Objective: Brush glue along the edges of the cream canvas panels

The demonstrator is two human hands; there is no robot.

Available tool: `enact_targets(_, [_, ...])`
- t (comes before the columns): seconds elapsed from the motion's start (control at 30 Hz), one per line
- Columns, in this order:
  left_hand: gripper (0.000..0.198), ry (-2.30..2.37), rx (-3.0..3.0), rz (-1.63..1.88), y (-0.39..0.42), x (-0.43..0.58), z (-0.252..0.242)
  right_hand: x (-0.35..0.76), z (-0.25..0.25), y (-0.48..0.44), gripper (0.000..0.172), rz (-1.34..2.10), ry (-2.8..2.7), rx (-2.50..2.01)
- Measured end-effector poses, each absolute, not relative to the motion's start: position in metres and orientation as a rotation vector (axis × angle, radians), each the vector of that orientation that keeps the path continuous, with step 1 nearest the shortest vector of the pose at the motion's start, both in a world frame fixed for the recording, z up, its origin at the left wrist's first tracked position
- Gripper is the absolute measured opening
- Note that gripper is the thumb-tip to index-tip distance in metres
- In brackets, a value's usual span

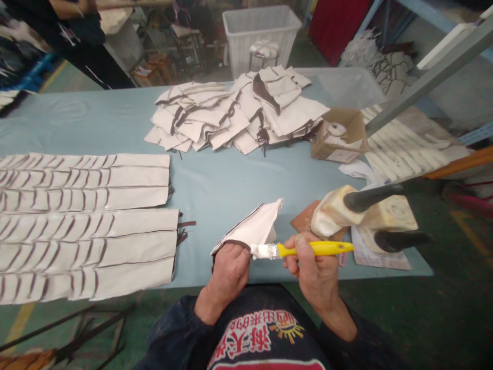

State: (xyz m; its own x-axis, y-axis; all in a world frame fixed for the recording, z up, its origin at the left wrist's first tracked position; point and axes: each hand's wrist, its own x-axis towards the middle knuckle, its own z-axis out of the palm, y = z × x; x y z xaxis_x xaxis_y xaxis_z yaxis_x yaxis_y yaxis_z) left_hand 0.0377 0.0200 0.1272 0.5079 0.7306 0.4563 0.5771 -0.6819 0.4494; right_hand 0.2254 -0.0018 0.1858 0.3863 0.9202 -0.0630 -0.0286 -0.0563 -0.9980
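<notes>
My left hand (230,270) is closed on the near end of a white fabric piece (257,226) with dark brown edging, fingers tucked at its brown-trimmed opening. The far corner of the piece points up and away to the right. In my right hand (314,267) is a paintbrush (316,249) with a yellow handle, held level. Its bristles, coated in something white, point left and meet the brown edge beside my left fingers. Whether they press on the fabric or only hover there, I cannot tell.
Overlapping rows of white, dark-edged pieces (134,226) lie at left. A loose heap (231,113) lies at the back. A cardboard box (339,136) and two stained, pale containers with black necks (335,210) stand at right. Behind the table are a plastic bin (262,36) and a person (88,41).
</notes>
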Motion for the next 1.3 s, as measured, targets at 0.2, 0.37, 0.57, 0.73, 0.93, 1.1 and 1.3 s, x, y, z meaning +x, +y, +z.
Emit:
enact_targets(0.2, [0.027,1.134,2.509,0.930,0.019,0.036,0.127,0.233,0.189,-0.001,0.045,0.988,-0.783,-1.440])
enact_targets(0.37, [0.028,1.129,2.509,0.920,0.019,0.036,0.125,0.229,0.185,0.009,0.049,1.036,-0.763,-1.445])
enact_targets(0.57, [0.030,1.146,2.519,0.911,0.017,0.034,0.123,0.227,0.185,-0.009,0.052,1.232,-0.745,-1.485])
enact_targets(0.73, [0.028,1.147,2.514,0.907,0.017,0.036,0.123,0.243,0.181,-0.003,0.048,1.122,-0.684,-1.472])
enact_targets(0.93, [0.028,1.140,2.374,0.936,0.015,0.040,0.119,0.240,0.175,0.006,0.047,1.095,-0.638,-1.434])
enact_targets(1.1, [0.025,1.291,1.616,0.877,0.018,0.042,0.140,0.239,0.179,0.005,0.041,1.052,-0.567,-1.365])
enact_targets(1.3, [0.028,1.143,0.941,0.831,0.021,0.038,0.160,0.240,0.187,0.008,0.032,0.963,-0.559,-1.261])
